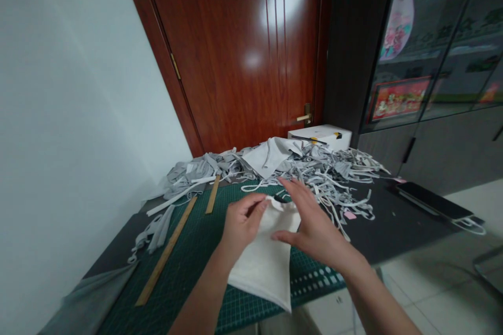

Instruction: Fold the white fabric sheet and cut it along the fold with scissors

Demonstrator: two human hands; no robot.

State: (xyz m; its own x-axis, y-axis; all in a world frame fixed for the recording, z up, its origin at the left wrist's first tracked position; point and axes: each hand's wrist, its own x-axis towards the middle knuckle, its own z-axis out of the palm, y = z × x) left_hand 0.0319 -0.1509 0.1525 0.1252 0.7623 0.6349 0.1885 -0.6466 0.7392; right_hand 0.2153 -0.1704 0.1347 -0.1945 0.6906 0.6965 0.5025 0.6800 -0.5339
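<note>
A cream-white piece of cloth (265,267) hangs over the near part of the green cutting mat (184,277), its lower edge near the table's front edge. My left hand (243,220) pinches the cloth's upper left corner between thumb and fingers. At the cloth's upper right, my right hand (308,222) has its fingers stretched out and its thumb apart, over the cloth. A small dark object (280,199) shows behind the cloth's top edge, too hidden to make out.
Grey fabric strips (326,172) heap along the table's back, with a white box (341,137) behind. Two wooden rulers (167,251) lie on the left. A black device (436,201) with a white cable sits at the right edge. Grey cloth (98,298) drapes the front left.
</note>
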